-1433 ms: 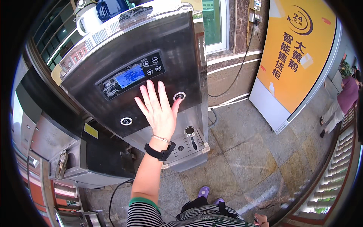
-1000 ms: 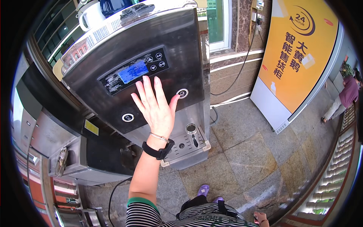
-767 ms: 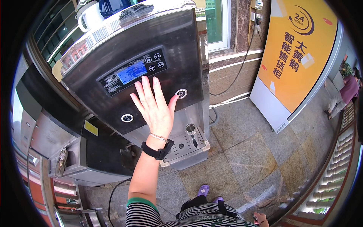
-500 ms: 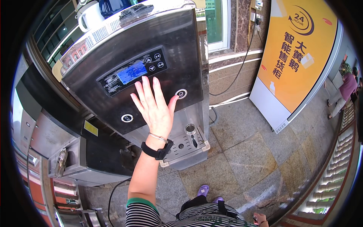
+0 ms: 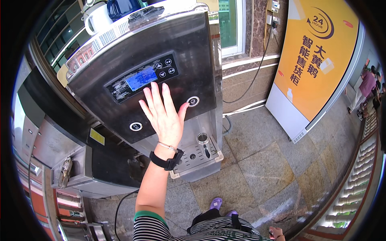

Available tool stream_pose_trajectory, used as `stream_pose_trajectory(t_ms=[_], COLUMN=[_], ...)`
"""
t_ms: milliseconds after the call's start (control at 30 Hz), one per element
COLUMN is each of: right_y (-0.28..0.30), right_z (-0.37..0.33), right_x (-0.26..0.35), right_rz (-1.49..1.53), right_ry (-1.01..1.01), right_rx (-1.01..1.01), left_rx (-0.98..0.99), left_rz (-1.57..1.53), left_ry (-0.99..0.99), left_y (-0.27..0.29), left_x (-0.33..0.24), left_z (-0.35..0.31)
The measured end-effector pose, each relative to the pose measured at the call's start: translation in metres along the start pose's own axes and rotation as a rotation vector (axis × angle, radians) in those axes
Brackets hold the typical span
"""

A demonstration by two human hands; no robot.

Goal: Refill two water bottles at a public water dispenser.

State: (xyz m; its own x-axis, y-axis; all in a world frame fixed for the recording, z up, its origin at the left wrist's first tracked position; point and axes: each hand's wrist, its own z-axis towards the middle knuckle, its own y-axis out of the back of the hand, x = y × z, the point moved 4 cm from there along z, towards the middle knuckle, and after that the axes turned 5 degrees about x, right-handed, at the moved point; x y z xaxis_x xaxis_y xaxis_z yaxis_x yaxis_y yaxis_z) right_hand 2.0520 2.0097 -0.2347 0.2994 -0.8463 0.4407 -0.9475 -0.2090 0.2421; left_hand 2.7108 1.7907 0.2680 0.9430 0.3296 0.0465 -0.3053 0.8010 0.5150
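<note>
My left hand is open, its fingers spread flat over the dark front panel of a metal drinks dispenser. Its fingertips reach the lower edge of the blue-lit display, and the thumb tip touches or hovers at the round right button. A second round button lies left of the hand. Below, a portafilter with a round metal head and black handle rests on the slotted drip tray. At the lower edge, my right hand hangs low; its fingers are too small and cut off to read.
A white mug and a dark blue container stand on top of the dispenser. Left is a black and metal unit with a cable. Farther right stands a yellow and white cabinet; people are beyond it, beside a balustrade.
My left hand stays almost in the same place against the panel. The people in the far right background have shifted a little.
</note>
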Motion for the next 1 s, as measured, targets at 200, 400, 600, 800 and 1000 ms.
stream_pose_trajectory(t_ms=[200,400,600,800,1000], right_y=[0.004,0.007,0.004,-0.002,-0.003], right_z=[0.021,0.027,0.017,0.015,0.018], right_x=[-0.021,-0.027,-0.023,-0.011,-0.005], right_rz=[0.002,-0.056,0.049,0.013,0.034], right_ry=[-0.065,0.045,-0.039,-0.043,-0.019], right_rx=[-0.056,-0.055,0.004,-0.024,-0.016], left_rx=[-0.024,0.016,-0.001,0.004,0.051], left_rz=[-0.051,0.001,-0.003,-0.027,-0.044], left_ry=[0.014,0.008,0.002,0.013,0.007], left_y=[0.002,0.000,0.001,-0.001,-0.011], left_x=[-0.001,0.000,0.001,0.000,-0.007], left_z=[0.002,0.002,0.001,0.003,0.004])
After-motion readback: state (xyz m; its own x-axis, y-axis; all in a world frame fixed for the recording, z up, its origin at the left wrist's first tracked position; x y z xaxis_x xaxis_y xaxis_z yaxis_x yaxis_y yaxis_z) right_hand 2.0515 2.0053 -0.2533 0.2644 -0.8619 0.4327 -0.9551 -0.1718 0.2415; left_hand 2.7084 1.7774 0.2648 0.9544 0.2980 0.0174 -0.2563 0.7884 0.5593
